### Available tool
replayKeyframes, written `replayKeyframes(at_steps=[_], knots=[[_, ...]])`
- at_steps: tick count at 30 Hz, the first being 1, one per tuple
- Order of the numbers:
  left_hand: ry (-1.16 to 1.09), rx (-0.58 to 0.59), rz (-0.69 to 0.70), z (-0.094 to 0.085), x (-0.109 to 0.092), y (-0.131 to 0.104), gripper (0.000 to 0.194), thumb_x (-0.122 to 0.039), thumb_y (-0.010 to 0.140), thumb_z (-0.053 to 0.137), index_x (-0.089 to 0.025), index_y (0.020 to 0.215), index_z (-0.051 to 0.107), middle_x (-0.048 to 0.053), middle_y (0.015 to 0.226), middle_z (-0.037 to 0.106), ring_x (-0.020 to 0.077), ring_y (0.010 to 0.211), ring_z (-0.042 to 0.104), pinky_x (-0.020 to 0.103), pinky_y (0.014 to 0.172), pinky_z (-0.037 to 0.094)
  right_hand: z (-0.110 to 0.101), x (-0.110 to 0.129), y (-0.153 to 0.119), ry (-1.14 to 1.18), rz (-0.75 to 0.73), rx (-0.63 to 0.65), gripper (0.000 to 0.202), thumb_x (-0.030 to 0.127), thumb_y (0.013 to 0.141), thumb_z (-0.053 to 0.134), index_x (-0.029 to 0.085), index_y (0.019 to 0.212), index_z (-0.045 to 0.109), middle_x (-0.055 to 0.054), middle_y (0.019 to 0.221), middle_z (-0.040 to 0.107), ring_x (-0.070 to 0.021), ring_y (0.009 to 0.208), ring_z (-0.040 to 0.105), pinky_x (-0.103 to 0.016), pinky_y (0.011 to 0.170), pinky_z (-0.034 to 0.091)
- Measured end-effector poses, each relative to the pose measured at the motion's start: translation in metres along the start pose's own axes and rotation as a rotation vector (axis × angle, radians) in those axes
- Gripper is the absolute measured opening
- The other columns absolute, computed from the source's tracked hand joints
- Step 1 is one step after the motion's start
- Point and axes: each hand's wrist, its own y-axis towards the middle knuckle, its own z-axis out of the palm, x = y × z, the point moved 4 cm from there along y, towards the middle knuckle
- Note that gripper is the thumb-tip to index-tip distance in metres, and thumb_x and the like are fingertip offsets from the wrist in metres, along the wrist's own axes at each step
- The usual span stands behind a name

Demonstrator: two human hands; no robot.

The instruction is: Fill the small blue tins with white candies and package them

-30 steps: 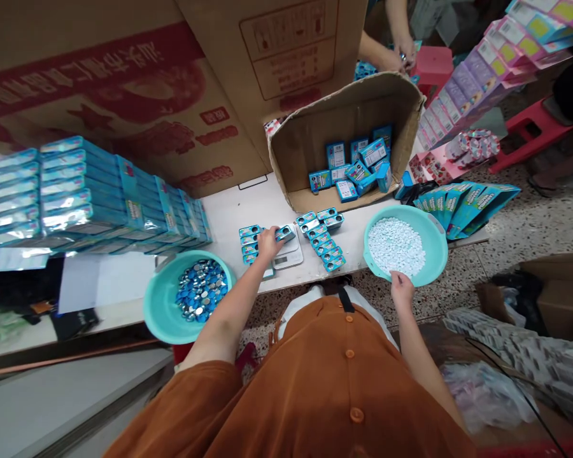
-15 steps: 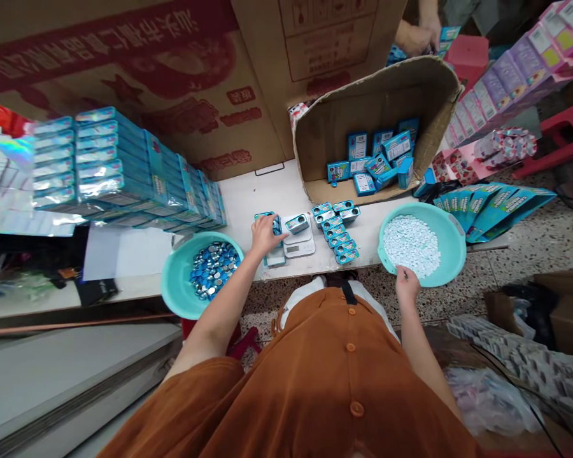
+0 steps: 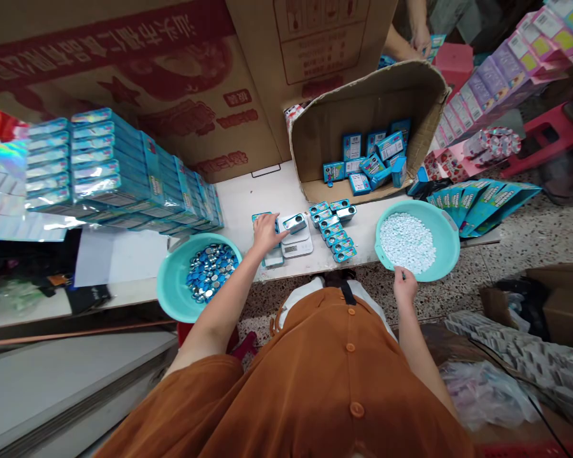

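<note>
The step in hand appears to be handling small tins by the scale, near the middle of the frame. One tin (image 3: 295,222) lies on the white scale (image 3: 297,247); it is an oblong in silver and blue, with a dark round opening near one end of its upper face. The left hand (image 3: 266,234) arches over tins just left of the scale, thumb apart from the curved fingers; whether they grip one cannot be told. The right hand (image 3: 405,286), right of centre, has its fingers drawn together at the near rim of a turquoise basin (image 3: 451,245) of white pellets (image 3: 407,242); what they pinch, if anything, is unclear. More tins (image 3: 337,235) stand in a row right of the scale. Any next move calls for a light, level grip, since the opening looks uncovered.
</note>
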Motion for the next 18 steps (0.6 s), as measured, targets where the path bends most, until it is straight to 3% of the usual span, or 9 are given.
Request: replayKeyframes(at_steps=[4, 8, 12, 15, 18], knots=[[0.010, 0.015, 0.053, 0.009, -0.015, 0.007, 0.058, -0.044, 0.077, 0.060, -0.017, 0.127, 0.046, 0.013, 0.122, 0.055, 0.0319, 0.121, 0.039, 0.043, 0.101, 0.028, -0.004, -0.002, -0.005, 0.011, -0.001, -0.022, 0.044, 0.050, 0.081, 0.043, 0.015, 0.085, 0.070, -0.014, 0.094, 0.070, -0.0258, 0.087, 0.059, -0.036, 0.082, 0.043], [0.045, 0.058, 0.082, 0.029, -0.041, 0.020, 0.063, -0.038, 0.075, 0.063, -0.015, 0.131, 0.042, 0.016, 0.125, 0.052, 0.0322, 0.120, 0.042, 0.043, 0.099, 0.030, -0.003, -0.003, -0.005, 0.013, -0.023, -0.026, 0.045, 0.052, 0.080, 0.042, 0.016, 0.080, 0.070, -0.014, 0.092, 0.070, -0.0264, 0.086, 0.059, -0.037, 0.082, 0.043], [0.084, 0.135, 0.020, 0.043, -0.055, 0.026, 0.044, -0.023, 0.076, 0.059, -0.015, 0.120, 0.052, 0.015, 0.117, 0.058, 0.0301, 0.110, 0.050, 0.041, 0.093, 0.034, 0.001, -0.006, -0.002, 0.022, -0.032, -0.017, 0.047, 0.054, 0.078, 0.043, 0.016, 0.078, 0.070, -0.015, 0.091, 0.070, -0.0274, 0.087, 0.060, -0.038, 0.083, 0.043], [0.033, 0.115, 0.049, 0.032, -0.052, 0.008, 0.037, -0.019, 0.077, 0.056, -0.018, 0.114, 0.056, 0.012, 0.112, 0.061, 0.0278, 0.108, 0.053, 0.040, 0.092, 0.036, 0.003, -0.008, 0.000, 0.018, -0.037, -0.014, 0.047, 0.053, 0.078, 0.043, 0.014, 0.081, 0.070, -0.016, 0.094, 0.070, -0.0281, 0.089, 0.060, -0.039, 0.085, 0.043], [-0.048, 0.047, 0.100, 0.008, -0.034, -0.030, 0.039, -0.025, 0.079, 0.056, -0.021, 0.118, 0.055, 0.010, 0.113, 0.062, 0.0272, 0.108, 0.054, 0.040, 0.093, 0.037, 0.005, -0.008, 0.001, 0.008, -0.045, -0.009, 0.046, 0.050, 0.078, 0.042, 0.014, 0.084, 0.070, -0.016, 0.096, 0.070, -0.0280, 0.092, 0.060, -0.039, 0.087, 0.043]])
